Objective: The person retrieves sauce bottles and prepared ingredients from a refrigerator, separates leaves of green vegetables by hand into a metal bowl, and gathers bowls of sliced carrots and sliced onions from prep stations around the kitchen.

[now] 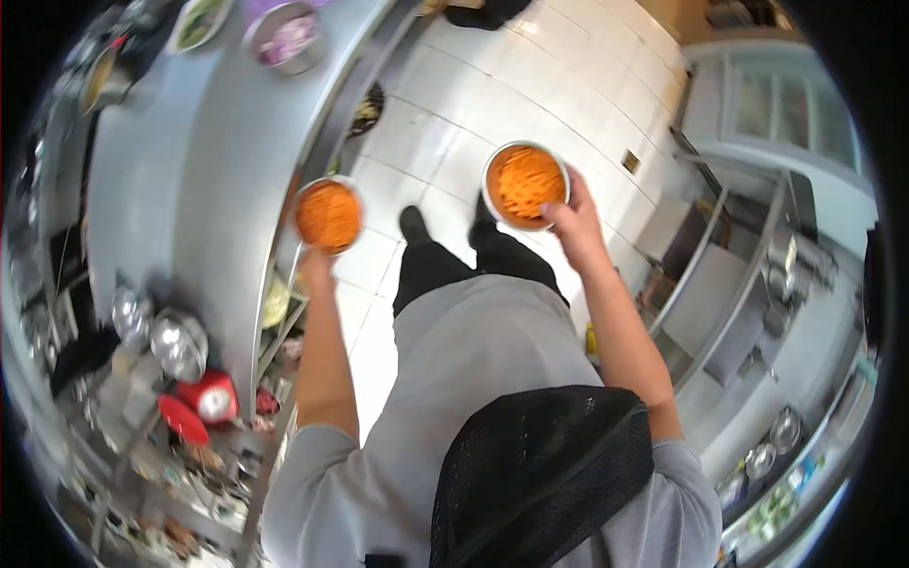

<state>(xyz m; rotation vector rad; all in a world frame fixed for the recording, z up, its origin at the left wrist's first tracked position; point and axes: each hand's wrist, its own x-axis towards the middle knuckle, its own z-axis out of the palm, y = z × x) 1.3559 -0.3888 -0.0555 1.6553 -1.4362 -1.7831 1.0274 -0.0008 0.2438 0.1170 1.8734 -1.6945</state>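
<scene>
Two round metal bowls are held out in front of my body, one on each side. My left hand (316, 263) grips the near rim of the left bowl (356, 191), which is full of orange shreds that look like grated carrot (329, 216). On the other side, my right hand (576, 227) is closed on the right bowl (490, 194), its thumb over the rim. Similar orange strips (528, 184) lie in that bowl. Most of my left fingers are hidden beneath the bowl.
A long steel counter (227, 142) runs along the left. At its far end stands a metal pot (284, 40) with purple-white pieces. A red scale (210, 398) and shiny bowls (178, 346) sit nearer. White floor tiles (445, 123) lie ahead; steel shelving (729, 293) stands right.
</scene>
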